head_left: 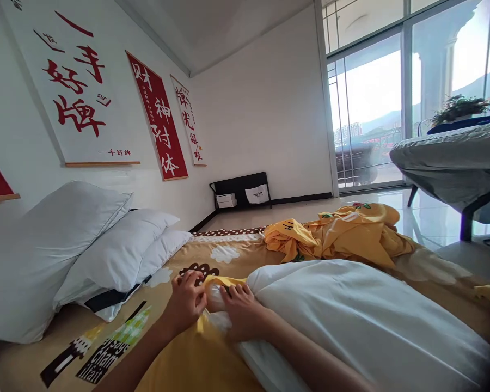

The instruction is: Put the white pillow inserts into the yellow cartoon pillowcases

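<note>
My left hand point(188, 302) is closed on the edge of a yellow fabric cover point(196, 359), its fingers curled at the opening. Just to its right, my right hand point(243, 310) has its fingers bent over the same yellow edge, where white cloth shows between the two hands. Beneath and beside my right forearm spreads a large, puffy white quilt point(343, 305); its near corner lies by the yellow cover. How far the white filling reaches inside the cover is hidden by my hands and arms.
Several white pillows point(118, 250) are piled at left against the wall. Crumpled yellow bedding point(343, 234) lies on the far side of the brown patterned bed sheet point(232, 245). A low black rack point(240, 190) stands by the wall, and a cloth-covered table point(453, 158) at right.
</note>
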`<state>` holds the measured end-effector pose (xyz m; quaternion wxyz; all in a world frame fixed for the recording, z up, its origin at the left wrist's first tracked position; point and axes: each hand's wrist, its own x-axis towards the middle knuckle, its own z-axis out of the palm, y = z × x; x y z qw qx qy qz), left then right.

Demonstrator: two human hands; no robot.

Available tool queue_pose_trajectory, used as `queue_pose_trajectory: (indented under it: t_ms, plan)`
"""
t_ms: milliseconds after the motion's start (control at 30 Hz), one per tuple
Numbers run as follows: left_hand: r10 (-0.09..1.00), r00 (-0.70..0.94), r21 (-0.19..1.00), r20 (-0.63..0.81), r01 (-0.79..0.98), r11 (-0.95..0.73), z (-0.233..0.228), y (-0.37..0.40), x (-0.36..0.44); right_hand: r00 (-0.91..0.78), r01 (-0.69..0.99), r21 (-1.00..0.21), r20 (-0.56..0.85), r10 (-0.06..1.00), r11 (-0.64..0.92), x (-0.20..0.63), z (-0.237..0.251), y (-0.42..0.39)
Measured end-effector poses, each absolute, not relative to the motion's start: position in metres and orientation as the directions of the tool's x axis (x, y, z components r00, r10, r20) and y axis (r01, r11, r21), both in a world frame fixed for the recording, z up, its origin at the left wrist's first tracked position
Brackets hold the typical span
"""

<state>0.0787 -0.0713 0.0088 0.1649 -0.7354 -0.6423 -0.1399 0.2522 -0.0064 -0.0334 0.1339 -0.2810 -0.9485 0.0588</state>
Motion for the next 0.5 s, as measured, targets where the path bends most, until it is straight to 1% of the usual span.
queue_pose_trajectory:
  t_ms: [67, 133, 167, 200, 233, 333, 400, 500]
  plan:
    - [0.961, 0.049, -0.055, 0.271, 0.998, -0.035, 0.009, -0.067, 0.075, -0.825, 0.495, -0.218, 0.185, 0.534, 0.841, 0.259, -0.031, -0.005]
    - [0.994, 0.01, -0.037, 0.109, 0.999, -0.006, 0.008, -0.061, 0.074, -0.832, 0.486, -0.247, 0.161, 0.53, 0.838, 0.263, -0.027, -0.003]
    - [0.998, 0.001, -0.026, 0.064, 1.0, 0.001, 0.008, -0.057, 0.075, -0.83, 0.488, -0.26, 0.158, 0.535, 0.833, 0.264, -0.025, -0.002]
    - [0.999, -0.007, -0.019, 0.053, 1.0, 0.008, 0.008, -0.054, 0.075, -0.824, 0.494, -0.269, 0.159, 0.544, 0.827, 0.265, -0.023, -0.002]
    - [0.997, -0.017, -0.017, 0.069, 1.0, 0.019, 0.008, -0.05, 0.076, -0.817, 0.503, -0.274, 0.159, 0.554, 0.82, 0.264, -0.022, -0.001]
    - [0.979, -0.044, 0.0, 0.198, 0.999, 0.044, 0.012, -0.041, 0.083, -0.819, 0.504, -0.251, 0.165, 0.55, 0.826, 0.26, -0.024, -0.004]
    - [0.965, 0.006, 0.04, 0.262, 0.999, -0.017, 0.015, -0.038, 0.092, -0.84, 0.472, -0.201, 0.192, 0.507, 0.858, 0.254, -0.029, -0.008]
    - [0.941, 0.127, 0.099, 0.314, 0.981, -0.165, 0.021, -0.044, 0.114, -0.849, 0.434, -0.134, 0.271, 0.454, 0.891, 0.241, -0.039, -0.013]
